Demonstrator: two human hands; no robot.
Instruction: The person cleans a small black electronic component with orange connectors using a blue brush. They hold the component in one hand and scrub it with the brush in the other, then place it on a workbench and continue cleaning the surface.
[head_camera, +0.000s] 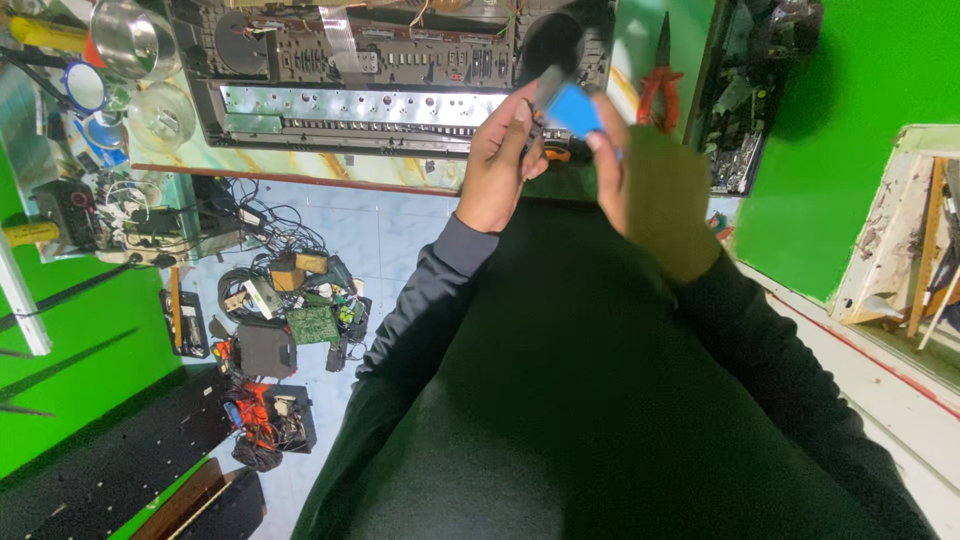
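Observation:
My left hand (498, 160) is raised in front of me with its fingers curled near a small dark part held between both hands. My right hand (640, 180) grips a small blue tool or block with a grey end (570, 105), pinched between thumb and fingers. Both hands meet just in front of an opened electronic chassis (360, 90) with metal rails and a circuit board, lying on a marbled workbench (330, 165). Dark sleeves cover both my arms. What the left fingers pinch is too small to tell.
Red-handled pliers (655, 95) lie on the bench beside my right hand. Metal bowls and reflectors (135, 45) sit at the bench's left end. On the tiled floor lie tangled cables, a green circuit board (313, 323) and a dark box (265, 350). Green walls surround.

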